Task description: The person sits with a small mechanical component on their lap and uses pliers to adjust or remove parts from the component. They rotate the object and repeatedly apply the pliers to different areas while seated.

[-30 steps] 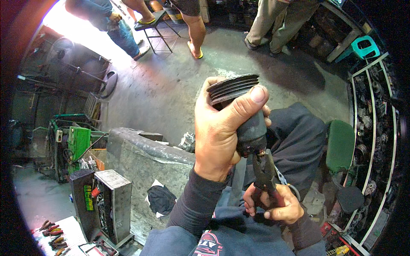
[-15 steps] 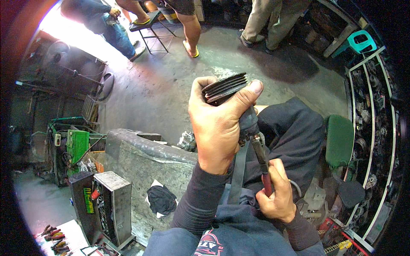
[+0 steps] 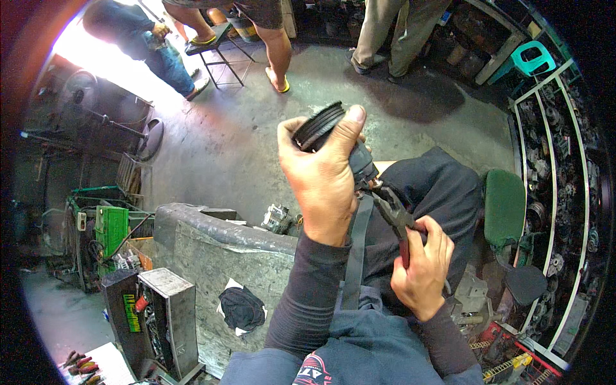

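Note:
My left hand (image 3: 324,179) is wrapped round a dark machine part with a black grooved pulley (image 3: 319,126) at its upper end. The thumb presses along the pulley's side. Below the fingers the part's dark body (image 3: 363,163) shows, with small coppery metal bits at its lower end; much of it is hidden by the hand. In my right hand (image 3: 423,269) is a pair of pliers (image 3: 396,215) with dark jaws and dark red handles. The jaw tips are at the lower end of the part, by the coppery bits. I cannot tell whether they grip anything.
A worn bench (image 3: 212,250) to my left bears a dark cloth (image 3: 242,307) and a silver alternator-like unit (image 3: 277,218). Nearby stand a metal toolbox (image 3: 173,282) and several tools (image 3: 80,366). Shelves of parts (image 3: 561,167) and a green chair (image 3: 504,205) stand right; people stand ahead.
The pulley has tilted, and my left hand has shifted slightly left. My right hand has turned and risen a little; the pliers now show their jaws broadside, slanting more.

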`<action>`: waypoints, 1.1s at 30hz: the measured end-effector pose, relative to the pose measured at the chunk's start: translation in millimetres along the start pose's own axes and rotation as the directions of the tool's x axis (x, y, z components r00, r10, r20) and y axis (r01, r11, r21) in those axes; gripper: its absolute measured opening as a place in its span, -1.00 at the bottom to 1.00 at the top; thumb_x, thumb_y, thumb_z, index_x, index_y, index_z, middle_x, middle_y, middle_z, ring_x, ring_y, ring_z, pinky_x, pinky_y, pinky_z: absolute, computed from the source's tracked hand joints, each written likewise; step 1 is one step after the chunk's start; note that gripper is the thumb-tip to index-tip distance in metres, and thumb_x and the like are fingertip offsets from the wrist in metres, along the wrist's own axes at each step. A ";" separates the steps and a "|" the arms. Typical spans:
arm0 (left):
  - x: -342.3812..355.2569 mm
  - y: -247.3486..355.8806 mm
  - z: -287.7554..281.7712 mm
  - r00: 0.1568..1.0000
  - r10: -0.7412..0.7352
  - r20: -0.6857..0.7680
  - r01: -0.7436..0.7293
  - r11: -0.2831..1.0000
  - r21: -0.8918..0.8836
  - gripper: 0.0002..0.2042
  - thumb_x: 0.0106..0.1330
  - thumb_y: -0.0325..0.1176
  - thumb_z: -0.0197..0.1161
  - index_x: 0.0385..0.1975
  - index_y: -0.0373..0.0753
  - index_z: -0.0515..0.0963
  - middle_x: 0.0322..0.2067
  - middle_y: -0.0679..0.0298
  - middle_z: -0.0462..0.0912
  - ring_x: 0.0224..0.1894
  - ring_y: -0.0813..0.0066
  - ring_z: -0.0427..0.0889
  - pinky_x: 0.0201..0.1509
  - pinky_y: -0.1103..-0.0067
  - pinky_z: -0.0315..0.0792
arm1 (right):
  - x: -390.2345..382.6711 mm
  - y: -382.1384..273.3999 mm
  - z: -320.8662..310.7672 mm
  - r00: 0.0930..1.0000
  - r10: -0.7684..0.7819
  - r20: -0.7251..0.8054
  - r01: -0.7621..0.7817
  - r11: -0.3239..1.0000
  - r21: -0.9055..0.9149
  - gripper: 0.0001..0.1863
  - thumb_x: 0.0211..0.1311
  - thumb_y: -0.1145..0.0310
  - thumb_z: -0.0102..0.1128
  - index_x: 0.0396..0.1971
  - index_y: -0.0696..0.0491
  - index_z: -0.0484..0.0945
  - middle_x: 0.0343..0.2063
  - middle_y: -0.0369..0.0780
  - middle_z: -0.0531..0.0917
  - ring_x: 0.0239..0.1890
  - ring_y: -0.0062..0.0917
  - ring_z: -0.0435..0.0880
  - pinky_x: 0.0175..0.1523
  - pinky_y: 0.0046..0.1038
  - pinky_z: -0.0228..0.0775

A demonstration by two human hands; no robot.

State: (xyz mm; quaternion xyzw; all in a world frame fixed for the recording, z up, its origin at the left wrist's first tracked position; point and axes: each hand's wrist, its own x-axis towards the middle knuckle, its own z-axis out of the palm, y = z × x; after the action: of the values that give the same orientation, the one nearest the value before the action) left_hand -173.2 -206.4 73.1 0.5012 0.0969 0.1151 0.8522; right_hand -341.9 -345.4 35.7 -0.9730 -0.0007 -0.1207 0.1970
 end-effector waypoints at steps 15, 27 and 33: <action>-9.9 41.6 -5.1 0.881 -0.254 0.399 0.400 0.851 -0.340 -0.62 0.37 -0.31 0.57 -0.04 -0.33 0.51 -0.29 0.08 0.71 -0.37 0.31 0.80 -0.30 0.40 0.77 | 16.8 20.2 -48.0 0.537 -0.538 0.650 -0.837 -0.245 0.489 -0.62 0.29 0.32 0.48 -0.02 0.25 0.67 0.33 0.19 0.54 0.28 -0.10 0.66 0.44 -0.11 0.43; -10.9 37.1 -3.6 0.820 -0.288 0.494 0.495 0.791 -0.360 -0.61 0.39 -0.27 0.55 -0.01 -0.38 0.53 -0.29 0.10 0.72 -0.35 0.32 0.80 -0.28 0.40 0.77 | 16.2 25.3 -48.2 0.574 -0.614 0.542 -0.794 -0.258 0.550 -0.67 0.31 0.27 0.44 -0.10 0.21 0.66 0.20 0.21 0.62 0.21 -0.11 0.65 0.34 -0.16 0.39; -11.2 40.1 -1.7 0.831 -0.270 0.487 0.473 0.805 -0.360 -0.60 0.40 -0.25 0.55 -0.01 -0.39 0.55 -0.27 0.09 0.73 -0.35 0.32 0.80 -0.28 0.39 0.77 | 17.6 24.8 -51.5 0.542 -0.605 0.583 -0.821 -0.233 0.521 -0.73 0.29 0.29 0.45 -0.24 0.16 0.60 0.11 0.14 0.65 0.14 -0.15 0.65 0.27 -0.15 0.42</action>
State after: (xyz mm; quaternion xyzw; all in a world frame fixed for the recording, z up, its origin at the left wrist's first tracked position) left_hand -188.3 -189.3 108.0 0.2646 -0.0173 -0.1468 0.9530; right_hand -335.7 -388.8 76.3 -0.3061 -0.0576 0.4241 0.8504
